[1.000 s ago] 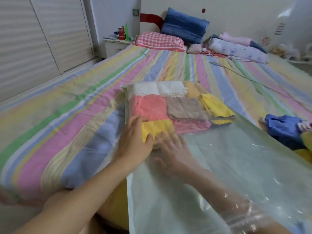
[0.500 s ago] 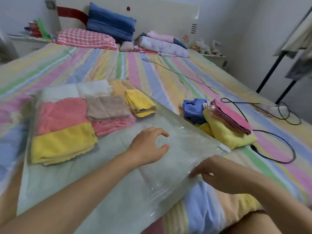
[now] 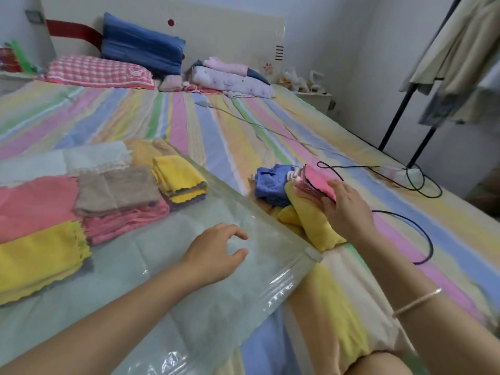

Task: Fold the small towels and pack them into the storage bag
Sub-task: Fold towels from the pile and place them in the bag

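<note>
1. Pinches pink towel (image 3: pixel 318 182) with right hand (image 3: pixel 349 209), fingers on top and thumb at its near edge, atop loose pile just beside storage bag (image 3: pixel 189 307).
2. Holds left hand (image 3: pixel 216 253) loosely curled and empty over bag at near edge of bed (image 3: pixel 189 125); folded towels (image 3: pixel 121 190) packed at bag's far left end.

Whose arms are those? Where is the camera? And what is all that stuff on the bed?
There is no machine here, just a person. A small camera sits on the person's head and looks forward and down, so you see only their two arms, as if they were your own. On the bed, with its striped sheet, lies a big see-through storage bag. Folded towels are already inside it: yellow, pink and brown ones. Beside the bag is a little pile of towels not yet packed. The right hand grips a pink towel on that pile. The left hand is over the bag, fingers loose, holding nothing. A black cable lies further right.
</note>
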